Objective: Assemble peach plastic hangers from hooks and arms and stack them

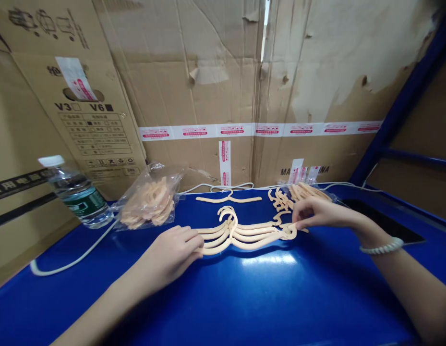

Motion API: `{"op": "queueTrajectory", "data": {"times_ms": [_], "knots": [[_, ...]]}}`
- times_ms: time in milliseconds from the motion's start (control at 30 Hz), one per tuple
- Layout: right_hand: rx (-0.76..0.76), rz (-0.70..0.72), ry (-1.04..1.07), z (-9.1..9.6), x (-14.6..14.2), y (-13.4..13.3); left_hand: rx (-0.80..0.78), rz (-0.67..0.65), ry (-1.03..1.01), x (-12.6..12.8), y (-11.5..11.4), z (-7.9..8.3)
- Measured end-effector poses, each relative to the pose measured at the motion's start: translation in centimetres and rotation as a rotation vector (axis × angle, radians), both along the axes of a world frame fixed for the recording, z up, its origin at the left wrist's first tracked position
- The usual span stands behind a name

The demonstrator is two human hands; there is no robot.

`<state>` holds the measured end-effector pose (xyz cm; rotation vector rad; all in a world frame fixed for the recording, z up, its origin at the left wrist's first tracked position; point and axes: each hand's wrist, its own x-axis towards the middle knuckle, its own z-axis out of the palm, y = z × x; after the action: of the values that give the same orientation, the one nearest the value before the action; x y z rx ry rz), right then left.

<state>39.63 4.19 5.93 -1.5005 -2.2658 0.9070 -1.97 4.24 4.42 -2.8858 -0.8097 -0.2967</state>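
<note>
Several small beige clothes hangers (257,239) lie in a row on the blue table, hooks bunched at the middle. My left hand (177,250) is closed on the left ends of these hangers, its fingertips hidden from view. At their right ends my right hand (312,214) pinches a small beige hook-shaped piece (290,231) between thumb and forefinger; whether it is fixed to a hanger I cannot tell. Behind the hands lies a single hanger (228,198). A small heap of loose beige hook pieces (278,199) is just left of my right hand.
On the left stand a water bottle (80,194) and a clear plastic bag (150,199) of beige pieces. Another bunch of beige pieces (307,191) lies behind my right hand, near a black flat object (384,221). A white cable (75,254) crosses the table (266,298). Cardboard (194,96) walls the back.
</note>
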Motion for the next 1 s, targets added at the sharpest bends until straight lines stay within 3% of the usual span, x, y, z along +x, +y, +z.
{"op": "queueTrajectory", "data": {"times_ms": [133, 367, 733, 1000], "knots": [[0.002, 0.004, -0.178, -0.6, -1.3, -0.2, -0.056, 0.034, 0.058, 0.0, 0.0, -0.1], [0.008, -0.045, -0.267, -0.8, -2.5, -0.5, -0.099, 0.108, 0.117, 0.4, 0.0, -0.4], [0.166, -0.108, -0.372, -0.9, -2.7, -0.3, 0.067, 0.139, 0.063, -0.1, 1.2, -2.1], [0.182, -0.087, -0.394, -0.3, -2.7, -0.9, 0.129, 0.120, 0.059, 0.1, 0.8, -1.6]]}}
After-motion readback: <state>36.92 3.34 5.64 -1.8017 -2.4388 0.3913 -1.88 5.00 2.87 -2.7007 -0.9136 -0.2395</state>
